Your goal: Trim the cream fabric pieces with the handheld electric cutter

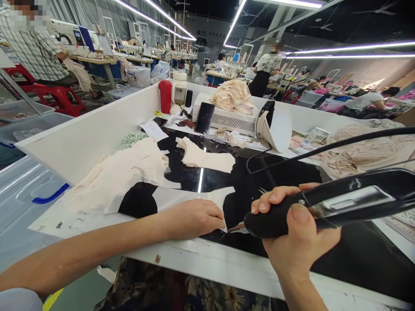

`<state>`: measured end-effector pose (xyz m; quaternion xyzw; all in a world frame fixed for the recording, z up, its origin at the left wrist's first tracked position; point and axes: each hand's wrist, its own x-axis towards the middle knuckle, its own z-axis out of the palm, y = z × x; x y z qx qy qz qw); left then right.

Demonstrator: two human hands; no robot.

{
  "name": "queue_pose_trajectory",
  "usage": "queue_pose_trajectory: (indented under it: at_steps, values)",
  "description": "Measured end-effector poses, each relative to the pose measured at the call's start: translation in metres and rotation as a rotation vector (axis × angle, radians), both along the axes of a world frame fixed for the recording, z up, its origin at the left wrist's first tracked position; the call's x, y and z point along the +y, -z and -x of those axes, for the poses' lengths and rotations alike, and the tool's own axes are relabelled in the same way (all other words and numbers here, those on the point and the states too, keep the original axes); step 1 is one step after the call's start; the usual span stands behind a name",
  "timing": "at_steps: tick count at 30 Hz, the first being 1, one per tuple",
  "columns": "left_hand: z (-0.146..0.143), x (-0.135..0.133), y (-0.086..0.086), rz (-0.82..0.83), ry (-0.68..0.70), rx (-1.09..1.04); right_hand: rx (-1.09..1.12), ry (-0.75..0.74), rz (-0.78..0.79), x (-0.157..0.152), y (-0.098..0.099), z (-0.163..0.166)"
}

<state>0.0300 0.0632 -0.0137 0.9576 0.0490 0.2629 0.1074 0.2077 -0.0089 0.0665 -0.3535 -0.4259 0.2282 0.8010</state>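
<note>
Work table [343,263]: glossy black top with a white border, lying under both hands and running away from them.

White partition [87,138]: a low wall standing along the table edge, beyond the left hand's outer side.

Cream fabric heap [129,170]: loose cut pieces just beyond the left hand, resting against the partition.

Pale sheet [181,196]: thin and flat on the black top, directly under the left hand, its edge ending between the two hands.

Black hand tool [343,201]: long body with a metal plate, carried in the right hand and stretching away past that hand's outer side. A black cord [324,149] arcs over the table above it.

Right hand [300,235]: closed firmly round the tool's handle, thumb laid on top and fingers wrapped beneath.

Left hand [194,218]: palm down, enclosing nothing, its fingers [215,216] pressing the pale sheet to the table.

Folded cream piece [204,157]: lying alone, well beyond both hands.

White lamp head [275,125]: farther still, beyond the right hand.

Phone [204,117]: propped against a white slotted box [233,121].

Red bottle [165,96]: upright at the far corner.

Metal tip [238,226]: the tool's narrow front end, just beside the left fingertips at the sheet's edge; I cannot tell whether it touches the sheet.
</note>
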Motion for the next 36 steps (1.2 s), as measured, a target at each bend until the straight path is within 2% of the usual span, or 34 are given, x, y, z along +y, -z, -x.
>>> queue_pose_trajectory:
  at_steps: [21,36]
  values:
    - [0.0011,-0.0017,0.0003,-0.002,-0.007,0.032,-0.008,0.017,0.010,0.0008,-0.0002,0.0005]
    - [0.0051,-0.0013,-0.0007,0.019,0.013,-0.023,0.006,0.055,0.008,0.0068,0.0016,0.0004]
